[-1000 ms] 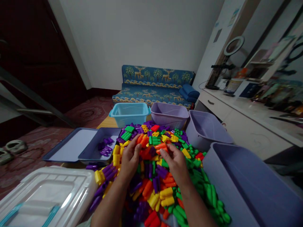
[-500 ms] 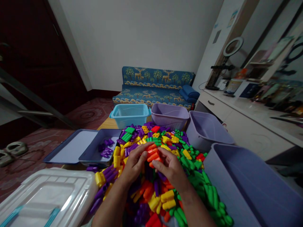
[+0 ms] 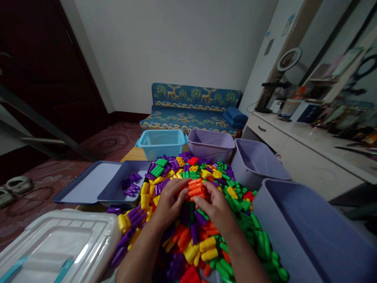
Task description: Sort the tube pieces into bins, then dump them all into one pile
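Over the middle of a heap of coloured plastic building pieces (image 3: pixel 191 251), my two hands hold a small cluster of orange plastic building pieces (image 3: pixel 196 188), lying side by side. My left hand (image 3: pixel 172 198) has its thumb and fingers at the cluster's left end. On the right end, the thumb and fingers of my right hand (image 3: pixel 215 202) are closed. Purple, yellow, green and more orange pieces lie beneath and around both hands. The palms and some fingertips are hidden from the camera.
Behind the heap stand a light blue bin (image 3: pixel 161 143) and a purple bin (image 3: pixel 210 143). Two more bins, one lavender (image 3: pixel 256 159) and one large (image 3: pixel 294 228), line the right. At left are a shallow tray (image 3: pixel 118 196) with purple pieces and a white lid (image 3: pixel 64 239).
The orange cluster has shifted slightly to the right and turned more level between my hands. My left fingers now cover less of it. The bins and heap look the same.
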`<state>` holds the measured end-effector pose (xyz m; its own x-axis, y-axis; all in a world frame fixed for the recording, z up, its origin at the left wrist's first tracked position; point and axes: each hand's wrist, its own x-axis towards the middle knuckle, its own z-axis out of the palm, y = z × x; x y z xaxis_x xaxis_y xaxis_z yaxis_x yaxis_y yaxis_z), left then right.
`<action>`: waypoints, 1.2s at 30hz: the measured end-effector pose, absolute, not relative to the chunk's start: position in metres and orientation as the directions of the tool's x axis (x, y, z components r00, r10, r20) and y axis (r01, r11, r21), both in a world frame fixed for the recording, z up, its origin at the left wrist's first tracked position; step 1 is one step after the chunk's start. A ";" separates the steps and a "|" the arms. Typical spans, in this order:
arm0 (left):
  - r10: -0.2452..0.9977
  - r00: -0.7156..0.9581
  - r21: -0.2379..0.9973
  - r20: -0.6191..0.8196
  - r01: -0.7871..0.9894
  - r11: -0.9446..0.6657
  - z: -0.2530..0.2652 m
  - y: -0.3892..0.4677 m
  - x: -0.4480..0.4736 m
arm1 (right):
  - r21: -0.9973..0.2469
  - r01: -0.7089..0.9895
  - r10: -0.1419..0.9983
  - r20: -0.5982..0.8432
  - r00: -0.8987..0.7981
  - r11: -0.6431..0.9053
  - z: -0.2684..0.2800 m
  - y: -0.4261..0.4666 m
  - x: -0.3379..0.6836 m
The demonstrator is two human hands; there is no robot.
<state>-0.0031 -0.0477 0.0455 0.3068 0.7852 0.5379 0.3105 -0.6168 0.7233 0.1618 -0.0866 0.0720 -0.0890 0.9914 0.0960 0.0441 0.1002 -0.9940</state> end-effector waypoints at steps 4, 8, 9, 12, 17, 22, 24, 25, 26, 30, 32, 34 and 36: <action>0.767 0.331 0.700 0.549 0.319 -0.639 0.046 -0.049 -0.003 | -0.985 0.142 0.992 0.090 -0.092 0.103 0.067 -0.086 0.162; 0.773 0.301 0.693 0.558 0.343 -0.634 0.047 -0.050 -0.003 | -0.985 0.144 0.992 0.085 -0.096 0.099 0.066 -0.086 0.161; 0.772 0.290 0.683 0.566 0.359 -0.635 0.047 -0.050 -0.004 | -0.984 0.146 0.992 0.086 -0.091 0.099 0.065 -0.086 0.161; 0.768 0.265 0.649 0.583 0.417 -0.636 0.047 -0.050 -0.003 | -0.979 0.166 0.992 0.116 -0.045 0.121 0.064 -0.085 0.162; 0.785 0.298 0.650 0.542 0.443 -0.617 0.048 -0.052 -0.002 | -0.959 0.242 0.988 0.155 0.020 0.145 0.064 -0.084 0.163; 0.783 0.316 0.659 0.536 0.424 -0.622 0.048 -0.053 -0.002 | -0.971 0.197 0.991 0.130 -0.031 0.134 0.069 -0.087 0.164; 0.784 0.317 0.661 0.534 0.422 -0.620 0.047 -0.053 -0.002 | -0.979 0.173 0.992 0.101 -0.073 0.113 0.070 -0.087 0.164; 0.785 0.321 0.662 0.530 0.422 -0.619 0.046 -0.052 -0.002 | -0.981 0.164 0.992 0.090 -0.085 0.103 0.070 -0.088 0.164; 0.785 0.326 0.662 0.527 0.422 -0.620 0.046 -0.052 -0.002 | -0.983 0.158 0.992 0.082 -0.091 0.096 0.069 -0.087 0.164; 0.768 0.365 0.630 0.526 0.439 -0.641 0.046 -0.050 -0.001 | -0.986 0.148 0.996 0.072 -0.053 0.080 0.066 -0.086 0.165; 0.754 0.403 0.604 0.518 0.452 -0.656 0.047 -0.050 0.000 | -0.987 0.144 0.997 0.076 -0.016 0.078 0.063 -0.084 0.166; 0.749 0.437 0.587 0.499 0.465 -0.663 0.047 -0.049 0.001 | -0.989 0.125 0.997 0.076 0.013 0.073 0.062 -0.083 0.167; 0.753 0.450 0.581 0.480 0.479 -0.657 0.047 -0.049 0.002 | -0.994 0.082 0.997 0.068 0.029 0.066 0.062 -0.082 0.167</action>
<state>0.0020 -0.0490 0.0471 0.4496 0.7530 0.4805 0.4794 -0.6573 0.5815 0.1670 -0.0818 0.0615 0.0294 0.9972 0.0683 0.0825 0.0657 -0.9944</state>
